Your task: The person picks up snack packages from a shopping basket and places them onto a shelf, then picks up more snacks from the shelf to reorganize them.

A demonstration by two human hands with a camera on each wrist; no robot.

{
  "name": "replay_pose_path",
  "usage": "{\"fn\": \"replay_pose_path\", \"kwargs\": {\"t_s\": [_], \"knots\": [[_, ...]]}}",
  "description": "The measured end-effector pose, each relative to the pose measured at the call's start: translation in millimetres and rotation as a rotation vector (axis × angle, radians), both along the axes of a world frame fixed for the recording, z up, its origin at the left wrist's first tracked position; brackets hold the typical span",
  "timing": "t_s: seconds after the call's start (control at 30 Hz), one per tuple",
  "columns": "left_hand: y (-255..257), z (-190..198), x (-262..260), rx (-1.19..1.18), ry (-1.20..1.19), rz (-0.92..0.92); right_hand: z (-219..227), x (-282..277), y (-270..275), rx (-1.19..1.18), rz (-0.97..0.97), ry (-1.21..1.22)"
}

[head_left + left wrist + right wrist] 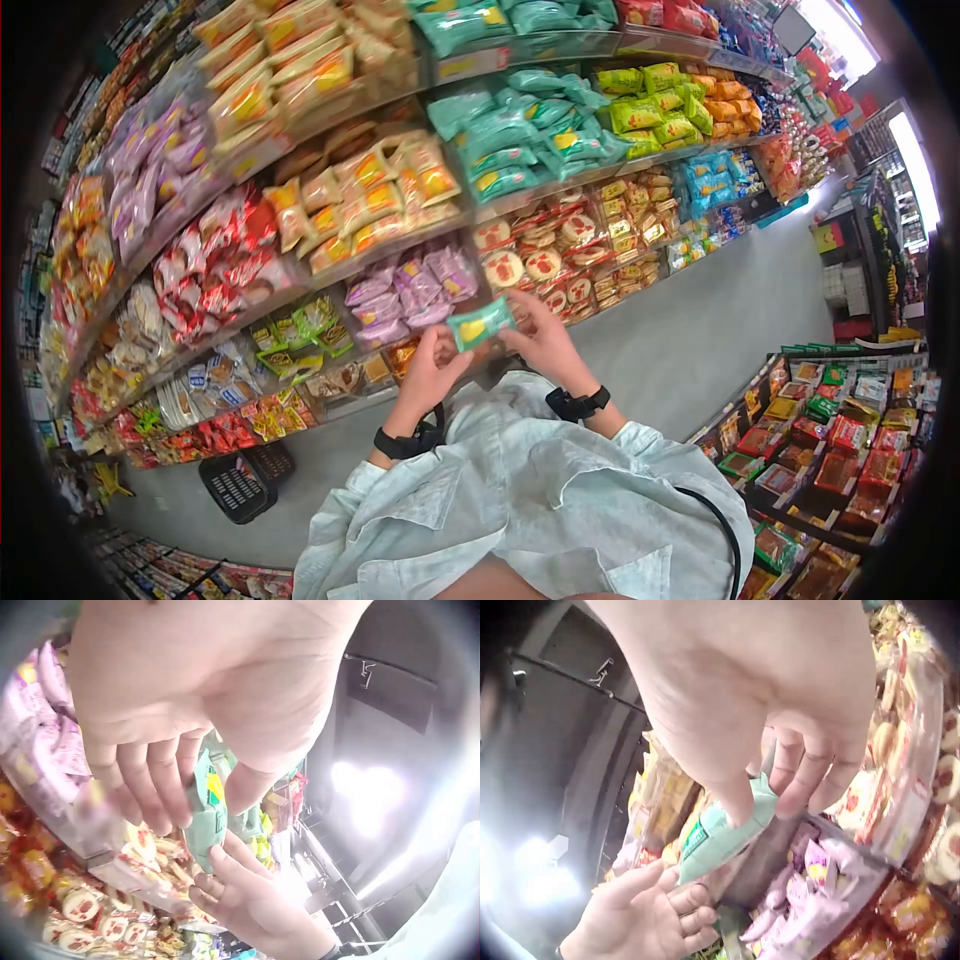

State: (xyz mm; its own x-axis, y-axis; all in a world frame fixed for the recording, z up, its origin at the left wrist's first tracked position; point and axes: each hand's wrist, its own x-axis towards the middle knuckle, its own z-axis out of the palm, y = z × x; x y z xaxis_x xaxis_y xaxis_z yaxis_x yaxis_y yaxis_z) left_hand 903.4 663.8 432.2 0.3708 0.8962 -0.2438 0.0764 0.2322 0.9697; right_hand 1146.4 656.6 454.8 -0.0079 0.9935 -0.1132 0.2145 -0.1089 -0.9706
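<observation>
A small mint-green snack packet (481, 324) with a yellow picture is held up in front of the lower shelves. My left hand (434, 364) holds its left end between thumb and fingers. At the opposite end, my right hand (546, 338) pinches the packet's edge. The right wrist view shows the right thumb (737, 801) pressed on the face of the packet (724, 838), with the left hand (641, 919) at its lower end. In the left wrist view the packet (206, 821) stands on edge between both hands.
Purple packets (412, 290) fill the shelf bin just beyond the hands. More mint-green packets (520, 130) lie on the shelf above, beside lime-green ones (655, 115). A black basket (238, 490) sits on the grey floor at left. Another snack display (830, 440) stands at right.
</observation>
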Motion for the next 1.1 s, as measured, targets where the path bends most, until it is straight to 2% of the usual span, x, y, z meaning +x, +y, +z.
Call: {"fn": "replay_pose_path", "kwargs": {"t_s": [0.03,0.07,0.1,0.17,0.27,0.3,0.4,0.5,0.7,0.8,0.87,0.9,0.97,1.03,1.1], "knots": [[15,20,18,0.003,-0.071,0.002,9,16,12,0.003,-0.041,0.051],[31,37,33,0.024,-0.045,-0.06,25,29,26,0.016,-0.107,0.211],[47,55,51,0.055,-0.025,-0.086,22,53,43,0.102,-0.107,0.089],[73,88,89,0.11,0.017,-0.136,31,91,79,0.261,-0.152,0.033],[103,121,133,0.22,0.007,-0.18,71,133,131,0.417,-0.239,0.016],[109,127,143,0.226,0.017,-0.18,87,143,147,0.426,-0.23,0.043],[117,130,158,0.238,0.061,-0.161,110,167,186,0.476,-0.257,-0.261],[104,103,150,0.171,0.112,-0.084,111,175,205,0.531,-0.287,-0.364],[31,57,97,-0.067,0.167,0.195,77,176,191,0.633,-0.349,-0.335],[-6,28,76,-0.091,0.167,0.324,64,169,167,0.672,-0.379,-0.269],[-20,20,70,-0.108,0.137,0.418,39,164,143,0.611,-0.298,-0.097],[-24,14,71,-0.077,0.161,0.433,36,156,125,0.464,-0.304,-0.037],[-31,12,74,-0.068,0.213,0.399,28,140,95,0.396,-0.197,-0.046],[-30,24,76,-0.093,0.244,0.293,9,129,66,0.281,-0.006,-0.216],[-41,30,74,0.014,0.325,0.216,11,113,39,0.194,0.311,-0.307]]}}
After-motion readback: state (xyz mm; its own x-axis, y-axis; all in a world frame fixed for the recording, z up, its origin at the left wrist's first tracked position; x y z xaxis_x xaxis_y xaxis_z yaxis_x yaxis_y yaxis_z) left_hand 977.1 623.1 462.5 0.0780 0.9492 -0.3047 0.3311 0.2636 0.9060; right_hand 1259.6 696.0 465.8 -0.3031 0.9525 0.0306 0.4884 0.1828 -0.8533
